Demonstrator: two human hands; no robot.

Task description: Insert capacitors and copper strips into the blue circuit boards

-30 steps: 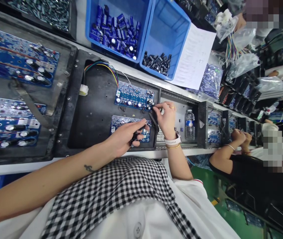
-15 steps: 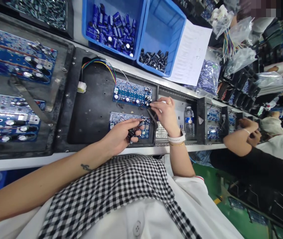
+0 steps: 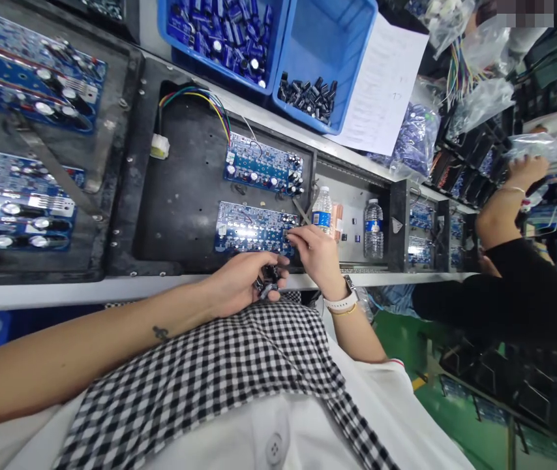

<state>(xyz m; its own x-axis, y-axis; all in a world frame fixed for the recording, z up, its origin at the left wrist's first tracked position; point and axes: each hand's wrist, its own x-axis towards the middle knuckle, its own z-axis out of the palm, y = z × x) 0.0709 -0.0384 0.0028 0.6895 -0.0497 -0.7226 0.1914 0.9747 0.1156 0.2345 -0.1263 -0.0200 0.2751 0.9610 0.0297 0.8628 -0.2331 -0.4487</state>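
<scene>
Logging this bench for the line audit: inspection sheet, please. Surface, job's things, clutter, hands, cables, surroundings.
Surface: black tray on white bench.
Job's things: upper board and lower board in the tray; black parts.
Clutter: left bottle and right bottle, right of the tray.
Hands: left hand holds the black parts; right hand has fingertips at lower board's right end, grip unclear.
Cables: coloured wires arc from upper board toward a white plug.
Surroundings: two blue bins; co-worker's forearm at right.

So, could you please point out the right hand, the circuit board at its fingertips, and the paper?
Right hand (image 3: 319, 253): head view, back of hand.
Circuit board (image 3: 255, 228): head view, upper face.
Paper (image 3: 381, 88): head view, sheet's middle.
</scene>
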